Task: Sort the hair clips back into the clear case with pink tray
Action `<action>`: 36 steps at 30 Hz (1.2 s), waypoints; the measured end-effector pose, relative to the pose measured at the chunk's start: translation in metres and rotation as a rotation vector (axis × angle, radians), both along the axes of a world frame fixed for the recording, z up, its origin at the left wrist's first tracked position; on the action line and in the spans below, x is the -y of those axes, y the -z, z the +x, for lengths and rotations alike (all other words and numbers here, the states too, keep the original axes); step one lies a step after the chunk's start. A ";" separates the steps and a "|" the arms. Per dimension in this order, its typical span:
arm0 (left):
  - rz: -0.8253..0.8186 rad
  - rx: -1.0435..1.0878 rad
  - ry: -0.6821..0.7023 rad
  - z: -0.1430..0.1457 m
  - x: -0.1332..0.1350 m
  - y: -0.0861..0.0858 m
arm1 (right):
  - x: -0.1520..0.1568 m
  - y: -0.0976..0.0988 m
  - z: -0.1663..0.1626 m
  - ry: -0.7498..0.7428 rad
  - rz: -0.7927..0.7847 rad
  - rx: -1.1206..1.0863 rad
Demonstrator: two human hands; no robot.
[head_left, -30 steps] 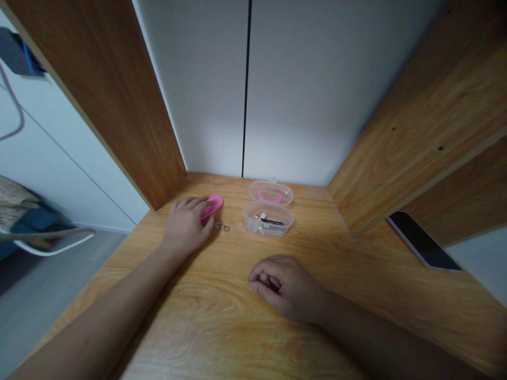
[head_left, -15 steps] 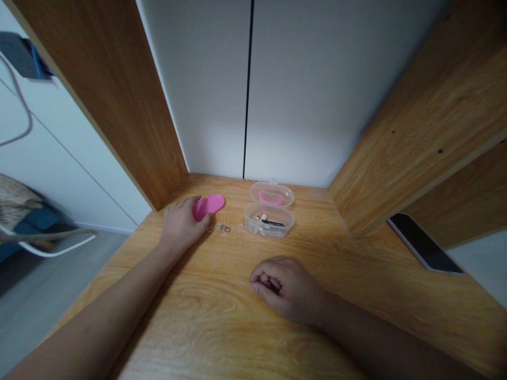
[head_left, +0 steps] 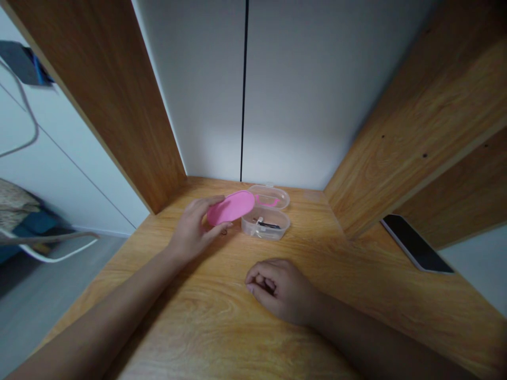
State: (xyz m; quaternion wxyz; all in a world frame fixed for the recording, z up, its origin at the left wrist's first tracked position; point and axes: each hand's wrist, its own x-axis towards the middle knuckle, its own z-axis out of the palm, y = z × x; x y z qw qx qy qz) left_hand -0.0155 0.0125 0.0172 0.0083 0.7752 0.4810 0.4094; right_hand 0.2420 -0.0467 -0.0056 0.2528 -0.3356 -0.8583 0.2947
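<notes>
The left hand (head_left: pixel 194 229) pinched the pink disc (head_left: pixel 232 207) by its near edge, leaving it tilted clear of the desk (head_left: pixel 198 316) at mid-frame, just beside the open box (head_left: pixel 265 226). The right hand (head_left: pixel 277 287) rested curled shut at lower centre, apparently empty

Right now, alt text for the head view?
The left hand holds a flat pink oval plastic piece at the left edge of an open clear plastic box with small items inside, on a wooden desk. The right hand rests loosely curled nearer the camera; a black phone lies at the right.
</notes>
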 end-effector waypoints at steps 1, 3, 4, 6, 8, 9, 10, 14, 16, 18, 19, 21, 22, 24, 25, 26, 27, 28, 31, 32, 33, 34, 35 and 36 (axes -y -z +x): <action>-0.010 -0.007 0.072 0.005 -0.001 -0.007 | 0.000 0.000 0.000 0.000 -0.005 0.002; 0.006 -0.062 0.221 0.017 -0.006 -0.022 | 0.000 -0.001 0.000 0.000 -0.013 0.000; 0.003 -0.110 0.274 0.023 -0.010 -0.030 | 0.000 -0.001 0.000 0.001 -0.016 -0.001; -0.036 -0.214 0.376 0.035 -0.020 -0.044 | 0.000 -0.001 0.001 -0.001 -0.018 -0.005; -0.059 -0.292 0.429 0.044 -0.030 -0.052 | -0.001 -0.001 0.001 -0.004 -0.010 -0.007; -0.074 -0.318 0.441 0.048 -0.035 -0.055 | 0.000 -0.001 0.002 -0.004 -0.005 -0.008; -0.097 -0.336 0.447 0.051 -0.038 -0.056 | 0.000 -0.001 0.002 -0.005 0.001 -0.010; -0.206 -0.343 0.454 0.057 -0.046 -0.056 | 0.000 -0.001 0.003 -0.009 0.011 -0.017; -0.240 -0.325 0.447 0.059 -0.048 -0.055 | 0.000 -0.001 0.003 -0.006 0.011 -0.011; -0.258 -0.301 0.452 0.059 -0.049 -0.054 | 0.000 -0.001 0.003 -0.004 0.012 0.000; -0.266 -0.293 0.462 0.059 -0.050 -0.054 | 0.000 -0.001 0.003 -0.007 0.012 0.003; -0.282 -0.283 0.484 0.059 -0.050 -0.054 | 0.000 -0.001 0.003 -0.010 0.011 0.005; -0.289 -0.280 0.488 0.058 -0.051 -0.054 | 0.000 -0.001 0.003 -0.010 0.012 0.006; -0.304 -0.276 0.489 0.057 -0.052 -0.053 | 0.000 -0.001 0.003 -0.010 0.016 0.008; -0.312 -0.277 0.491 0.057 -0.053 -0.053 | 0.000 -0.001 0.003 -0.010 0.016 0.011; -0.320 -0.282 0.493 0.057 -0.054 -0.052 | 0.000 -0.002 0.003 -0.011 0.015 0.013; -0.330 -0.292 0.497 0.057 -0.054 -0.051 | 0.000 -0.002 0.003 -0.012 0.012 0.014; -0.338 -0.303 0.500 0.056 -0.055 -0.050 | 0.000 -0.002 0.003 -0.013 0.008 0.015; -0.369 -0.326 0.486 0.056 -0.055 -0.047 | 0.000 -0.001 0.003 -0.011 0.005 0.019; -0.379 -0.330 0.478 0.055 -0.055 -0.046 | 0.000 -0.001 0.003 -0.010 0.006 0.019; -0.387 -0.335 0.472 0.055 -0.054 -0.046 | 0.000 0.000 0.002 -0.009 0.008 0.022; -0.389 -0.341 0.470 0.054 -0.054 -0.045 | 0.000 0.000 0.002 -0.010 0.009 0.025; -0.382 -0.347 0.470 0.053 -0.054 -0.044 | 0.000 0.000 0.002 -0.012 0.009 0.029; -0.368 -0.353 0.475 0.052 -0.054 -0.043 | 0.000 0.000 0.002 -0.013 0.008 0.032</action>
